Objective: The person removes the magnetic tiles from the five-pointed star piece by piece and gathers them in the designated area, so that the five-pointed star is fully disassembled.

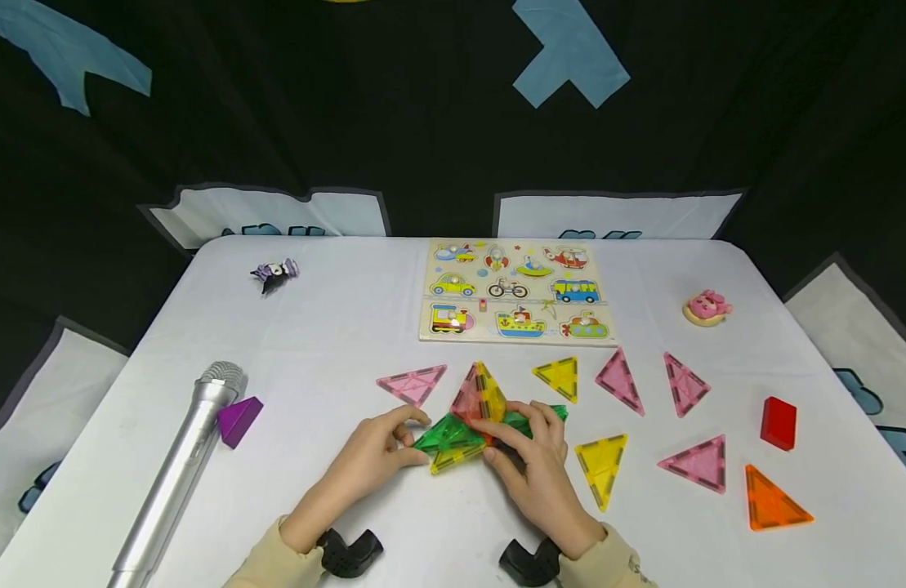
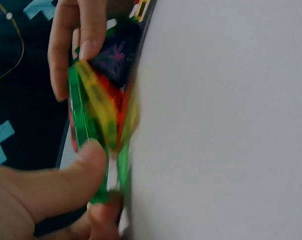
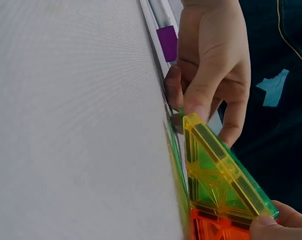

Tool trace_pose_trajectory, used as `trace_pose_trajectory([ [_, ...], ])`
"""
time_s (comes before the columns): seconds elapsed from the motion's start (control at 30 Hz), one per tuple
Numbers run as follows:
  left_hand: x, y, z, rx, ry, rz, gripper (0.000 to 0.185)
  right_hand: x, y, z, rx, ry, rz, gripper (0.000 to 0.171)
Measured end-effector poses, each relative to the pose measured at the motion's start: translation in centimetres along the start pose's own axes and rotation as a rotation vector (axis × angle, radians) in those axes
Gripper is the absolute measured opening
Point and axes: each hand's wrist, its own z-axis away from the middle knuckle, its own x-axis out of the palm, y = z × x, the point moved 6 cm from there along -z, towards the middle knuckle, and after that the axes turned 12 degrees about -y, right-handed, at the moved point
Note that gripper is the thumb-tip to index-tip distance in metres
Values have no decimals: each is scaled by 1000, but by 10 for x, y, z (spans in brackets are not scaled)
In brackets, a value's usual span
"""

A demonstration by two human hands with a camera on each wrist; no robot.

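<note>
A cluster of magnetic triangle tiles in green, yellow, pink and orange stands partly raised on the white table, in front of me. My left hand pinches the green tile at the cluster's left edge. My right hand grips the cluster's right side, its fingers curled over a green tile. In the left wrist view my left hand has its thumb and fingers on the green and yellow tile edges. In the right wrist view a yellow-framed green tile leans up from the table.
Loose tiles lie around: pink, yellow, pink, yellow, orange. A red block sits right; a silver microphone and purple block sit left. A vehicle puzzle board lies behind.
</note>
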Motion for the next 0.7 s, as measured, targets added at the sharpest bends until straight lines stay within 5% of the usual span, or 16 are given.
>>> trace_pose_trajectory([
  [0.3,-1,-11,0,84,-111,464,19,1,2,0,25,-3,9,34],
  [0.7,-1,-22,-2,53,-214,549,19,1,-1,1,30,-3,15,34],
])
